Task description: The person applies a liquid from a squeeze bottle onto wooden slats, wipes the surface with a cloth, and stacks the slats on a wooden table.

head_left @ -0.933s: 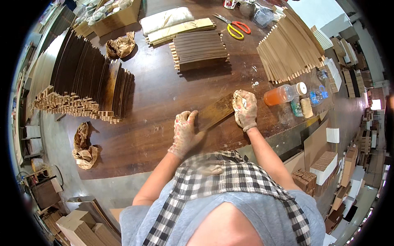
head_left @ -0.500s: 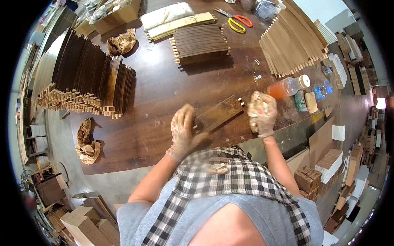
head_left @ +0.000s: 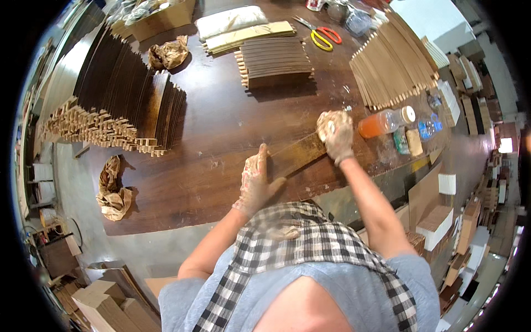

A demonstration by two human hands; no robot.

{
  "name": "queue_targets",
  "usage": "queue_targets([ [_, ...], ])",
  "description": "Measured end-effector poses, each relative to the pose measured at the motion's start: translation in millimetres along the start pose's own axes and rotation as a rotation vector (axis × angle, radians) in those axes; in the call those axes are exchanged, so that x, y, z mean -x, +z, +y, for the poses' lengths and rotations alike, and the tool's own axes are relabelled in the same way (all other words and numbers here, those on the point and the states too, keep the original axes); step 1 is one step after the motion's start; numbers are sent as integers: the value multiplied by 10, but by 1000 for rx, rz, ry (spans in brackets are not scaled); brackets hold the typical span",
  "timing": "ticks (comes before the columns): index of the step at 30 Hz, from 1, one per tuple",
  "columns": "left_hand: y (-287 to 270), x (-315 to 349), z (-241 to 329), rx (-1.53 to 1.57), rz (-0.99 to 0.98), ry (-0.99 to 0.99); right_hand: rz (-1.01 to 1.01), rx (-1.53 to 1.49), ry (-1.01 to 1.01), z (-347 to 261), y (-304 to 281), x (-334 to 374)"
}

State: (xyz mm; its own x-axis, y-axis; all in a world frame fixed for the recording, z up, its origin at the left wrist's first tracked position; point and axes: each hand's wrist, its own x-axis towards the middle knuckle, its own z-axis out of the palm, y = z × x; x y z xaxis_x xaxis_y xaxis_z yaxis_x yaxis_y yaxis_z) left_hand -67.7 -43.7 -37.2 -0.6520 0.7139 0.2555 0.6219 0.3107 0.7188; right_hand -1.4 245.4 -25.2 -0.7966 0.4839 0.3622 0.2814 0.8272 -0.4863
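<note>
Pinning wooden slat [head_left: 293,157] flat with spread left hand [head_left: 255,181]; right hand [head_left: 335,131] clutching rag at far-right end, axis near-left to far-right.

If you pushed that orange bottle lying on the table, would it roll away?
Probably: the orange bottle lies on its side and looks round. It seems partly full, so fairly heavy. The jars beside it might stop it.

Cardboard boxes [head_left: 437,221], perhaps, beside table [head_left: 221,127]
</note>
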Motion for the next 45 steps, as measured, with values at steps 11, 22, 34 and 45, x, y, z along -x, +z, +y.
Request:
queue_targets([
  [11, -53, 49, -55, 95, -13, -52, -131, 109, -265, -683, 111, 337],
  [22, -189, -36, -90, 103, 73, 5, -280, -47, -250, -556, -6, 184],
  [34, -267, -33, -118, 7, -5, -69, -523, -204, -300, -1023, 402, -35],
  [45, -283, -76, -106, -14, -77, -94, -515, -248, -291, -908, 279, -19],
])
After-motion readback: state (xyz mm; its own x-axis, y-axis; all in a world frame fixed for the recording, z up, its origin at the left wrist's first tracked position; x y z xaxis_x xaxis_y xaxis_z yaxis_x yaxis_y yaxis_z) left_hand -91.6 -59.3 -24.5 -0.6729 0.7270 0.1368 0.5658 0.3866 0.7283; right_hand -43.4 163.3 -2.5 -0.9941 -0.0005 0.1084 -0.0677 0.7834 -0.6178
